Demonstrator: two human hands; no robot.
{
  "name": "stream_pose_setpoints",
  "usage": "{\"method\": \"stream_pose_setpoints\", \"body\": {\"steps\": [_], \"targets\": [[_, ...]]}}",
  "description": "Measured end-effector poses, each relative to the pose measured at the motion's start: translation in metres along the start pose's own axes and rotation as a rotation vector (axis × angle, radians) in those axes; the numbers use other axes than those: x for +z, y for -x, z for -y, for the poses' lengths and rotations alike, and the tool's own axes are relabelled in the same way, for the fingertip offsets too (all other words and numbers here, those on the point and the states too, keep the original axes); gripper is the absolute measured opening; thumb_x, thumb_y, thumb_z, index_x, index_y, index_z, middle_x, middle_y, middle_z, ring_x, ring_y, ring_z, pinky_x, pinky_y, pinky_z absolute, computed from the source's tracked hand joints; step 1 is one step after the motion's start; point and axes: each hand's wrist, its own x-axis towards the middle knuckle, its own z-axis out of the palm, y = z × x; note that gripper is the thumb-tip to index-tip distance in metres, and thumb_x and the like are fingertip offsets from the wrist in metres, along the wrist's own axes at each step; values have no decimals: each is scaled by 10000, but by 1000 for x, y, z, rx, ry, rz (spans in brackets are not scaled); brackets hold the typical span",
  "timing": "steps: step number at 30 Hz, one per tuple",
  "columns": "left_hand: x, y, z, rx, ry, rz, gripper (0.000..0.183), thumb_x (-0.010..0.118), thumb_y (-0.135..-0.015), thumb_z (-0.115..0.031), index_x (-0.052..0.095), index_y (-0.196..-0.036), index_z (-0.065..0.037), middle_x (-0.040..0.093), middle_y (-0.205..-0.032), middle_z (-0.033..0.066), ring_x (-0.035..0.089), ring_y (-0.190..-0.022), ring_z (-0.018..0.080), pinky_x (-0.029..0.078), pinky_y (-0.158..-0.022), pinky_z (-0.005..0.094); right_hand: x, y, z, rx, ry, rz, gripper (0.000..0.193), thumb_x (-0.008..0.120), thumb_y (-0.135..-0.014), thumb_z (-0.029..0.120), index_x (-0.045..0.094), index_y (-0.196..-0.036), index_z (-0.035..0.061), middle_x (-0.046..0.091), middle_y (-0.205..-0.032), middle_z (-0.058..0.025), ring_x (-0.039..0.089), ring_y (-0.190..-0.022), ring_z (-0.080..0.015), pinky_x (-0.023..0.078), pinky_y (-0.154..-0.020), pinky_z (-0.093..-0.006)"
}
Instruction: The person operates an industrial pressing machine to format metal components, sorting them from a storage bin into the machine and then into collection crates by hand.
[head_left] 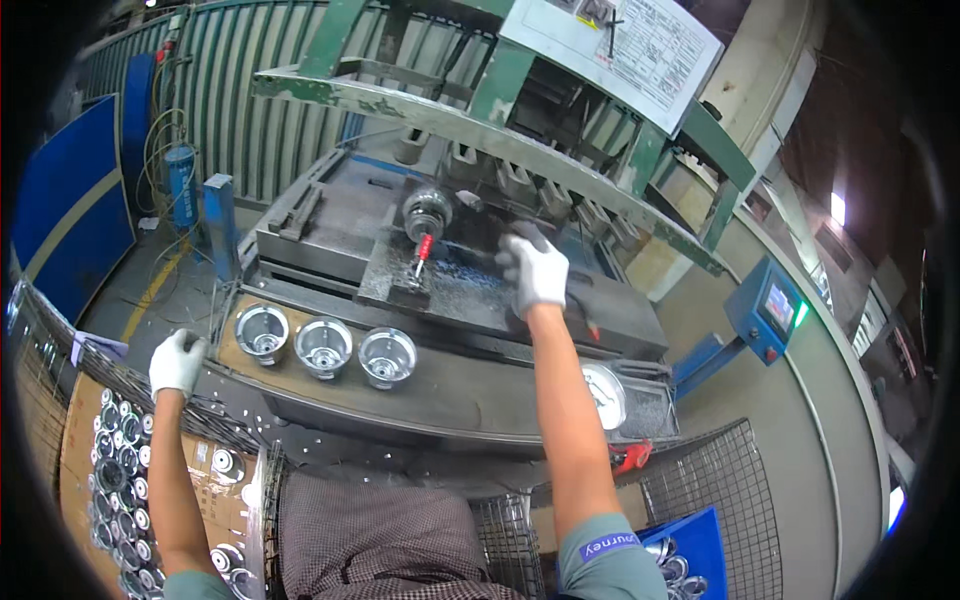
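Observation:
Both my hands wear white work gloves with dark-smudged fingers. My left hand (177,364) hangs over the rim of a wire basket at the left, fingers loosely apart and nothing seen in them. Out over the machine bed (470,290), my right hand (535,268) reaches with its fingers spread, slightly blurred and holding nothing visible. Left of it, a shiny round metal part (428,212) sits in the fixture behind a red-handled toggle clamp (424,248). Three silver metal cups (323,347) stand in a row on the front ledge, nearest to my left hand.
A green machine frame (480,115) spans above the bed. Cardboard (200,490) in the left basket carries many metal parts. A blue bin (700,550) with more parts stands at lower right. A white round dish (604,396) lies on the ledge's right end, below a blue control box (765,310).

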Motion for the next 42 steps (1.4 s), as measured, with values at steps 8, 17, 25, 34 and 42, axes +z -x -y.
{"method": "stream_pose_setpoints", "body": {"steps": [8, 17, 25, 34, 42], "targets": [[-5, -2, -2, -71, 11, 26, 333, 637, -822, -355, 693, -943, -51, 690, -917, 195, 657, -887, 367, 501, -794, 422, -76, -45, -12, 43, -141, -266, 189, 589, -862, 74, 651, -1036, 35, 647, -850, -91, 603, -593, -165, 384, -436, -234], [5, -1, -3, -61, -24, 4, 285, 624, -828, -316, 698, -922, -58, 699, -905, 169, 669, -855, 336, 511, -781, 412, -142, -23, -46, -210, -263, -724, 276, 612, -844, 64, 653, -1112, 11, 674, -879, -112, 642, -674, -160, 470, -529, -245], [-3, 3, -8, -77, -123, 97, 297, 637, -804, -346, 709, -931, -87, 700, -926, 166, 663, -904, 342, 509, -802, 411, 79, -15, -40, -247, -105, 289, 301, 590, -876, 51, 600, -1162, -43, 672, -904, -123, 656, -693, -189, 491, -558, -237], [-11, 0, -10, -96, -43, 99, 302, 636, -805, -348, 712, -950, -94, 701, -931, 163, 663, -909, 341, 504, -813, 404, 54, -23, -30, 13, -391, 37, 323, 569, -883, 62, 577, -1197, -11, 669, -969, -151, 675, -738, -239, 516, -583, -298], [-2, -2, 2, -6, 1, 71, 326, 608, -852, -340, 690, -983, -53, 690, -926, 190, 658, -893, 359, 498, -785, 405, -73, 6, -27, -43, -374, -511, 300, 589, -901, 105, 583, -1191, 26, 670, -953, -111, 659, -754, -189, 486, -609, -278]]}}
